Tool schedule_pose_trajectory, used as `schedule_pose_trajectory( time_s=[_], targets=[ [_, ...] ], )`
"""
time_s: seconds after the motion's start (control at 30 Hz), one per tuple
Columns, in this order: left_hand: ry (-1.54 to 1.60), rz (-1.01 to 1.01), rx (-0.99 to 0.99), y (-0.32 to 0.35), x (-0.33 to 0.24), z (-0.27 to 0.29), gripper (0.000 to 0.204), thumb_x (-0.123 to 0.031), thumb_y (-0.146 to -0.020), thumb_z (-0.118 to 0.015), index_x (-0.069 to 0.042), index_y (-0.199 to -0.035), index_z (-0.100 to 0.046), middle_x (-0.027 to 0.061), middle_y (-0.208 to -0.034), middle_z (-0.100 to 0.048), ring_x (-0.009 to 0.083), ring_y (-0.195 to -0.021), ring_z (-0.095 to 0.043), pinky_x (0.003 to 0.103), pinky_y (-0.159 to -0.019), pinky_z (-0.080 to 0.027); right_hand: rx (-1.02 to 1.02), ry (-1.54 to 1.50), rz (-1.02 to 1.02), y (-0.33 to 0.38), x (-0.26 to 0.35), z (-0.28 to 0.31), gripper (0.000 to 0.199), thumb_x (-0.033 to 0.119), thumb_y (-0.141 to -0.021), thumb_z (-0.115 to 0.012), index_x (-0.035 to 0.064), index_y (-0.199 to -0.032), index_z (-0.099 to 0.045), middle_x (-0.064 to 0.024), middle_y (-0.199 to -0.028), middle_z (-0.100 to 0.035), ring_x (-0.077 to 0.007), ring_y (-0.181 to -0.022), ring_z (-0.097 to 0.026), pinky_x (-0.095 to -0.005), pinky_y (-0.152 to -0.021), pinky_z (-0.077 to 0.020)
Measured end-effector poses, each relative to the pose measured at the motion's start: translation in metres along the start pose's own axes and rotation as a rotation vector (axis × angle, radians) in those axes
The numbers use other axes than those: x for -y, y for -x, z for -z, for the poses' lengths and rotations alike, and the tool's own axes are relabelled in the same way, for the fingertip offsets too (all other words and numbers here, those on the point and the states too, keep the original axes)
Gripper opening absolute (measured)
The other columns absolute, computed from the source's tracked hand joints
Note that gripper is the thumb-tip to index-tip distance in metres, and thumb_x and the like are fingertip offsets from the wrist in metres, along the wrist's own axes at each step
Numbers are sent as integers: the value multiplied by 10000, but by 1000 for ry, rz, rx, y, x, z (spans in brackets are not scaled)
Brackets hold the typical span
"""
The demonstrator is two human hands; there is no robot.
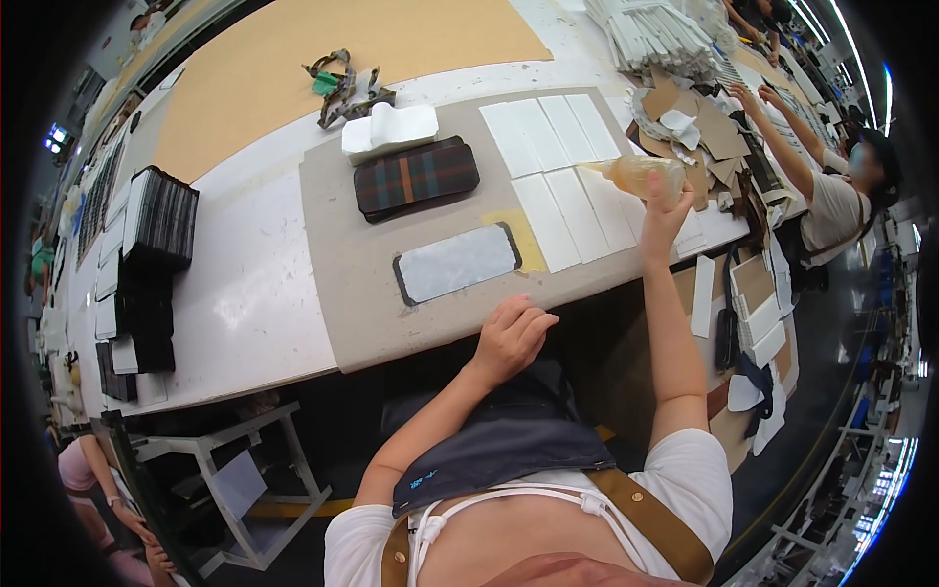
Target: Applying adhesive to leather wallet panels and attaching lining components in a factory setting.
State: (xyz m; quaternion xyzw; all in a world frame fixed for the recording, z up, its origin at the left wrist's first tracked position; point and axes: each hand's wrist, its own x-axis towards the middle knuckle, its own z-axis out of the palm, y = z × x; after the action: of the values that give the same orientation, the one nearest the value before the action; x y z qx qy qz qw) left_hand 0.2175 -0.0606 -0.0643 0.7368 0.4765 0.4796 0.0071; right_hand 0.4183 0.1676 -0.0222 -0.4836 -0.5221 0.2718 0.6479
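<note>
My right hand (665, 217) is raised over the right part of the work board, wrapped round a translucent squeeze bottle (636, 174) with yellowish contents. The bottle is tipped on its side, its nozzle pointing left above rows of white rectangular strips (558, 186). At the board's near edge is my left hand (514, 338), its fingers curled in, with nothing visible in them. Just beyond it lies a flat pale-grey panel (458, 264) with black rounded ends. Farther back sit a dark plaid padded piece (416, 178) and a white folded stack (389, 132).
Black-edged panels (156, 220) stand in tall stacks at the left. Tangled straps (342, 88) lie at the back near a large tan sheet (293, 59). Bundled white strips (655, 39) and cardboard scraps (709, 127) crowd the right. A co-worker (846, 186) reaches in there.
</note>
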Motion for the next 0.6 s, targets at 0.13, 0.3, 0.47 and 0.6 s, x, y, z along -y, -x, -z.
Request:
schedule_pose_trajectory(
  time_s=[0.13,0.3,0.47,0.6],
  targets=[
    [15,4,-1,0,0,0,312,-2,-763,-716,-106,-1046,-638,41,-941,-658,283,-1008,-631,422,-931,-512,32,-18,10,7,8,-8,605,362,-929,-749,-23,-1247,-407,-119,-1184,-484,-194,-1122,-506,-308,-992,-430],
    [23,1,3,-1,0,2,311,-2,-762,-712,-103,-1045,-635,38,-940,-655,275,-997,-633,421,-946,-514,76,15,45,20,16,-18,601,377,-937,-736,-16,-1251,-408,-110,-1193,-483,-184,-1123,-514,-303,-984,-450],
    [41,-1,-8,-1,0,1,297,0,-760,-710,-97,-1032,-638,39,-935,-650,266,-971,-635,422,-961,-521,120,-2,45,32,19,-31,611,404,-941,-726,-11,-1260,-411,-102,-1204,-484,-173,-1129,-512,-293,-984,-449],
    [42,-24,-12,-1,2,1,260,-33,-796,-690,-91,-1044,-639,37,-951,-630,246,-990,-617,403,-960,-526,140,-21,16,38,27,-36,604,350,-938,-737,-23,-1259,-387,-121,-1208,-446,-198,-1152,-480,-327,-1014,-421]
  ],
)
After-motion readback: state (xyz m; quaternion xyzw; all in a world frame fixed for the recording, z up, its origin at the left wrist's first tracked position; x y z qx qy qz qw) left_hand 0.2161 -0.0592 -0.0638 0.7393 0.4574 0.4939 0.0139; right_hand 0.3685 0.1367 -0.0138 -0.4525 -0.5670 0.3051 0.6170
